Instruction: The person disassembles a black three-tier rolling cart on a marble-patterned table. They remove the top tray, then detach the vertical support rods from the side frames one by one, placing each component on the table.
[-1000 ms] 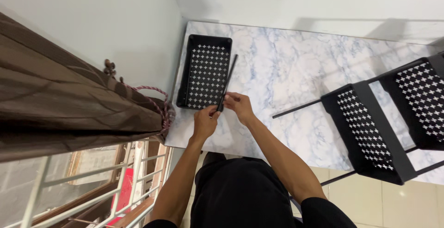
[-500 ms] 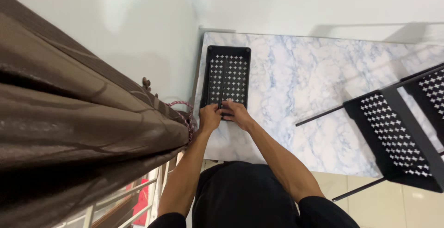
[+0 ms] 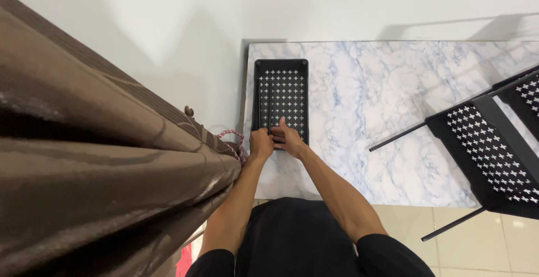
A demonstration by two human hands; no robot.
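black perforated plastic tray: far-left on marble-patterned table | left hand, right hand: both at its near edge, grasping thin black rod lying inside

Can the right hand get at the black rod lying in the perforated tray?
Probably yes: the right hand already rests on the black perforated tray's near edge, beside the rod, with nothing between them.

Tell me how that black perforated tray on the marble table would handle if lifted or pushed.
The black tray probably lifts light: its floor is full of cross-shaped holes. It looks rigid, with straight raised walls. On the glossy marble table it would likely slide rather than tip, being shallow and flat. Both the left hand and right hand rest at its near edge.
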